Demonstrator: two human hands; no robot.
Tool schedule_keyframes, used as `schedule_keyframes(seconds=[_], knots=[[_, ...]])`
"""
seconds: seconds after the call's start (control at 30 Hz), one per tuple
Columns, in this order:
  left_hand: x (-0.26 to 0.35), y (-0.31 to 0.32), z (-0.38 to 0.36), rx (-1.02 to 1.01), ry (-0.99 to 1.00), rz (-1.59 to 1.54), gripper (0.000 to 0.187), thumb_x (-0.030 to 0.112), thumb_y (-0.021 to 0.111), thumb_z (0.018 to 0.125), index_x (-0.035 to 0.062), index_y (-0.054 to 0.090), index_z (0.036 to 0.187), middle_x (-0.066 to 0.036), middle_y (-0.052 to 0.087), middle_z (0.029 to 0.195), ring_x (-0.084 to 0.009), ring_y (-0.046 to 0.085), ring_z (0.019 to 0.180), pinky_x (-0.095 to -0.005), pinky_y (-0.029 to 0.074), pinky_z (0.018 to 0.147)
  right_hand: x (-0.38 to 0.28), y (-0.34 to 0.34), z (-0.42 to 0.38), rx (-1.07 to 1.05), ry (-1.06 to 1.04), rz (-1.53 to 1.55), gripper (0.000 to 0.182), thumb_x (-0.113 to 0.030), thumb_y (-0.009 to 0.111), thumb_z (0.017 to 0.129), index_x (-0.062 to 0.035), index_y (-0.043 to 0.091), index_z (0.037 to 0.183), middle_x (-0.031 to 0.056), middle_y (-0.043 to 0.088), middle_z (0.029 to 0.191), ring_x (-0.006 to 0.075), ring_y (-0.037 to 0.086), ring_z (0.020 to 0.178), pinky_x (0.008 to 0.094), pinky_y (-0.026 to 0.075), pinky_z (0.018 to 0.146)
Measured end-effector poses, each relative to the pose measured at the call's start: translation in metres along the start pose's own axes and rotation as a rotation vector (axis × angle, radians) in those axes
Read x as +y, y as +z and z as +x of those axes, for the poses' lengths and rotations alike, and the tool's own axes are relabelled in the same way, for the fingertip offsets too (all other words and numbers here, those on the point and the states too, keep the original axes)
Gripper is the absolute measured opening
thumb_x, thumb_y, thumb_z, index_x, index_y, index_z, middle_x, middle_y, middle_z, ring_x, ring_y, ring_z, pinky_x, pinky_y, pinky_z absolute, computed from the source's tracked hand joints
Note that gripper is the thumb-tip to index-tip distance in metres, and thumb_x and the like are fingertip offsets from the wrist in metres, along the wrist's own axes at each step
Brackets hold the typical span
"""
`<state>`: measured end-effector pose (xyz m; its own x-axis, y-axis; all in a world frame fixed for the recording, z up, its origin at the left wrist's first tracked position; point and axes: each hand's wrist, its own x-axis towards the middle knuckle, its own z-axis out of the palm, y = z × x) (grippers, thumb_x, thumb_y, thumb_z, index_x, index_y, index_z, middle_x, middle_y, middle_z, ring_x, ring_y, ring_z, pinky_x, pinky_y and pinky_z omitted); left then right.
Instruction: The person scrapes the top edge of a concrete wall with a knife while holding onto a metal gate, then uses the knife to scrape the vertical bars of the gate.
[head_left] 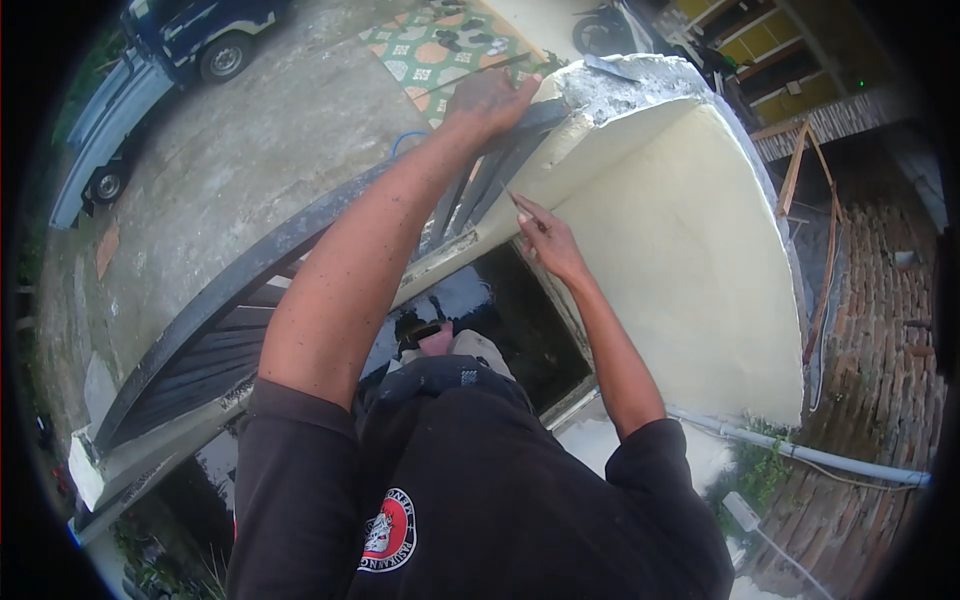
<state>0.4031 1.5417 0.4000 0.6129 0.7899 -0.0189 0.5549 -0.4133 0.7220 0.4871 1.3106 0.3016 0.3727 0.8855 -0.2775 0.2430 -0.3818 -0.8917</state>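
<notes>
My left hand (488, 102) is on the upper end of the dark grey metal railing (290, 232), beside the wall's top; its thumb points right and its fingers bend over the far side, partly hidden. Lower and to the right, my right hand (548, 240) pinches a thin, narrow tool (511, 193) whose kind I cannot make out. The tool's tip points up and left, close to the railing bars and the inner face of the cream wall (690, 250). On the wall's rough grey top lies a flat grey piece (610, 68).
Below me is a dark, wet-looking basin (535, 330) with a pale rim. A light blue pipe (840, 462) runs along the lower right, near stacked bricks or tiles (880, 320). A truck (225, 55) stands on concrete at upper left; patterned tiles (430, 55) lie beyond the railing.
</notes>
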Motion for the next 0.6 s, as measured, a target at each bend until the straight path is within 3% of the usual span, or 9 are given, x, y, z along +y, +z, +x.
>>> schedule_keyframes(seconds=[0.07, 0.27, 0.3, 0.33, 0.4, 0.43, 0.53, 0.6], knots=[[-0.003, 0.002, 0.003, 0.020, -0.005, 0.004, 0.084, 0.077, 0.041, 0.090, 0.0019, 0.076, 0.107, -0.023, 0.074, 0.098, -0.0363, 0.071, 0.098, -0.0452, 0.053, 0.091, 0.002, -0.023, 0.017, -0.087, -0.103, -0.302, 0.044, -0.035, 0.058, 0.102, -0.0186, 0.059, 0.143, 0.0029, 0.064, 0.090, 0.0100, 0.059, 0.076, 0.0257, 0.050, 0.059], [-0.004, 0.002, -0.001, 0.071, 0.027, 0.034, 0.081, 0.076, 0.047, 0.089, 0.0030, 0.077, 0.104, -0.022, 0.074, 0.092, -0.0330, 0.073, 0.089, -0.0454, 0.055, 0.085, -0.020, -0.046, 0.054, -0.183, -0.225, -0.252, 0.041, -0.035, 0.063, 0.099, -0.0173, 0.066, 0.135, 0.0018, 0.070, 0.098, 0.0120, 0.060, 0.078, 0.0273, 0.049, 0.069], [-0.005, 0.002, 0.000, 0.063, 0.029, 0.036, 0.083, 0.078, 0.045, 0.089, 0.0034, 0.077, 0.105, -0.022, 0.074, 0.094, -0.0335, 0.073, 0.090, -0.0449, 0.055, 0.086, -0.023, -0.044, 0.057, -0.191, -0.215, -0.248, 0.038, -0.035, 0.064, 0.097, -0.0169, 0.069, 0.131, 0.0137, 0.073, 0.098, 0.0185, 0.067, 0.079, 0.0353, 0.052, 0.079], [-0.005, 0.005, 0.001, 0.056, 0.004, 0.044, 0.083, 0.078, 0.045, 0.089, 0.0034, 0.077, 0.105, -0.022, 0.074, 0.094, -0.0335, 0.073, 0.090, -0.0449, 0.055, 0.086, -0.012, -0.041, 0.064, -0.214, -0.206, -0.235, 0.038, -0.035, 0.064, 0.097, -0.0169, 0.069, 0.131, 0.0137, 0.073, 0.098, 0.0185, 0.067, 0.079, 0.0353, 0.052, 0.079], [-0.007, 0.008, 0.006, 0.093, 0.054, 0.058, 0.076, 0.067, 0.041, 0.095, -0.0009, 0.075, 0.100, -0.026, 0.071, 0.104, -0.0410, 0.069, 0.101, -0.0467, 0.051, 0.093, 0.020, -0.036, 0.084, -0.241, -0.221, -0.507, 0.039, -0.038, 0.065, 0.096, -0.0190, 0.070, 0.129, 0.0141, 0.070, 0.085, 0.0241, 0.065, 0.075, 0.0380, 0.051, 0.076], [-0.005, 0.000, 0.000, 0.143, 0.050, -0.076, 0.058, 0.053, 0.066, 0.087, -0.0039, 0.074, 0.096, -0.029, 0.071, 0.084, -0.0418, 0.071, 0.081, -0.0442, 0.055, 0.077, 0.035, -0.030, 0.087, -0.241, -0.212, -0.460, 0.040, -0.040, 0.065, 0.094, -0.0205, 0.070, 0.129, 0.0138, 0.064, 0.073, 0.0291, 0.063, 0.071, 0.0411, 0.050, 0.074], [0.015, -0.017, -0.029, 0.144, 0.035, -0.040, 0.051, 0.047, 0.056, 0.093, -0.0001, 0.076, 0.097, -0.031, 0.070, 0.094, -0.0451, 0.069, 0.090, -0.0467, 0.054, 0.085, 0.064, -0.023, 0.088, -0.249, -0.175, -0.538, 0.043, -0.036, 0.065, 0.094, -0.0208, 0.065, 0.135, 0.0103, 0.062, 0.071, 0.0247, 0.064, 0.069, 0.0389, 0.051, 0.071], [0.013, -0.028, -0.046, 0.155, 0.015, -0.025, 0.050, 0.047, 0.058, 0.092, 0.0004, 0.076, 0.099, -0.029, 0.071, 0.094, -0.0426, 0.070, 0.091, -0.0468, 0.053, 0.086, 0.089, -0.020, 0.085, -0.279, -0.142, -0.433, 0.044, -0.033, 0.065, 0.095, -0.0214, 0.063, 0.138, 0.0085, 0.061, 0.071, 0.0214, 0.063, 0.068, 0.0371, 0.051, 0.070]])
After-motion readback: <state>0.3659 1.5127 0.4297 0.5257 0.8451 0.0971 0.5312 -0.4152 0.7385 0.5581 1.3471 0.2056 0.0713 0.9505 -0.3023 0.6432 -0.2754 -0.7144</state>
